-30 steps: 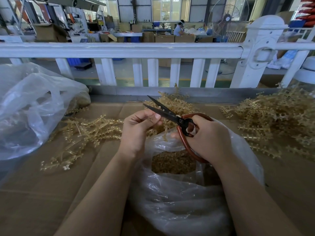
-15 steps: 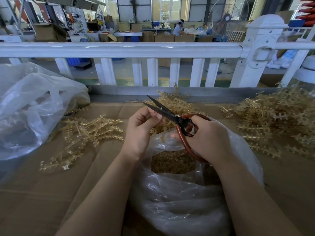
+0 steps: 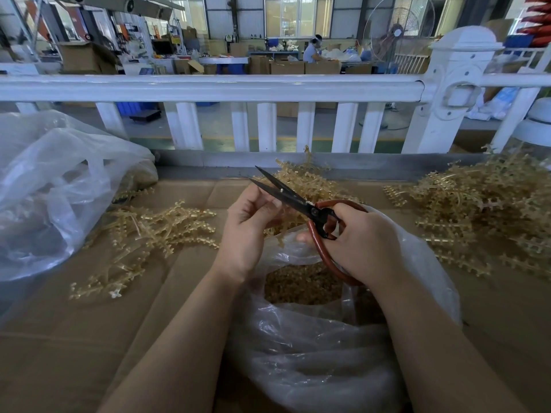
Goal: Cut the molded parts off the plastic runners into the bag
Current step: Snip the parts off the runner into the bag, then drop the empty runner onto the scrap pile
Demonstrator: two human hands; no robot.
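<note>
Factory hall beyond a white railing (image 3: 208, 86); stacked cartons and a distant worker at the back. Cardboard-covered desk (image 3: 74, 338) runs up to a grey ledge along its far edge.

Large clear bag (image 3: 53, 186), crumpled, at the far left corner. Big heap of amber runners (image 3: 483, 210) along the right edge, near the far side, parts on them; judged the uncut supply, kept within reach of the scissor hand. Smaller scatter of runners (image 3: 149, 234) left of centre, and another clump against the far edge behind the blades; whether these are stripped or waiting cannot be told.

Open clear bag (image 3: 313, 353) at the near edge, centre, directly below both hands. Its mouth gapes upward and shows a bed of small amber molded parts (image 3: 301, 284). Placement makes sense: anything snipped falls straight in, no carrying.

Right hand (image 3: 357, 242) clenched round the red loop handles of the scissors (image 3: 298, 201), thumb through the upper loop. Blades parted, tips pointing to the far left, over the bag's far rim.

Left hand (image 3: 247, 228) raised just beside the blades, fingers curled in with thumb and fingertips pinched together at the lower blade. A short amber runner piece (image 3: 275, 225) shows just below its fingers, hanging over the bag's mouth; the hand appears to pinch it, feeding it toward the blades, though the contact is mostly hidden.

Judgement: mid-cut cycle, blades parted for another snip. Fingertips sit very close to the edge; that is the risk.
</note>
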